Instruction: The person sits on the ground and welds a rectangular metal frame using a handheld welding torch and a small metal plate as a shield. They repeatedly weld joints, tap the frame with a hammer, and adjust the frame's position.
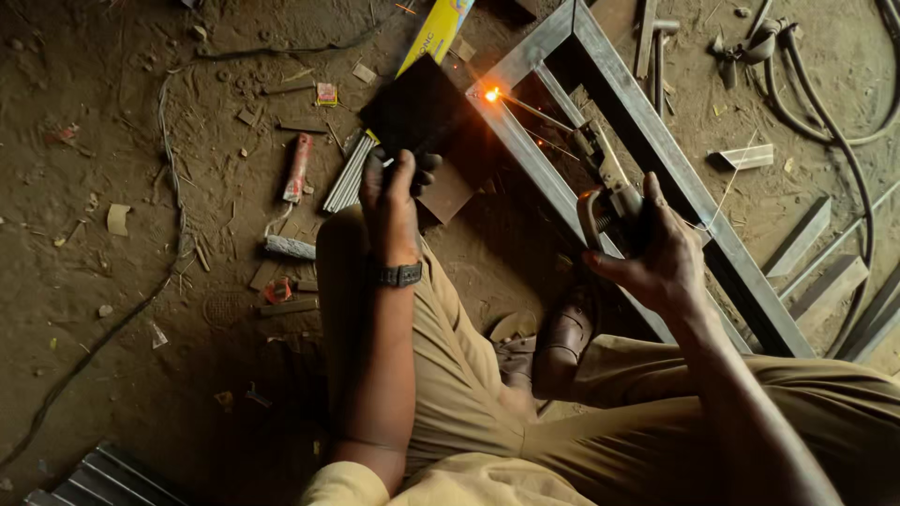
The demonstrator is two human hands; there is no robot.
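gripping a dark welding shield [419, 111] in left fingers [394, 192]; right fingers [656, 245] clamp the electrode holder [605, 192].

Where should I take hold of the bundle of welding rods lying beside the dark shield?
Grip the bundle of welding rods around its near, lower end, coming from the left over open dirt. It lies slanted, and its upper end tucks under the dark shield held by the left hand, so that end is blocked. This is a judgement from one view.
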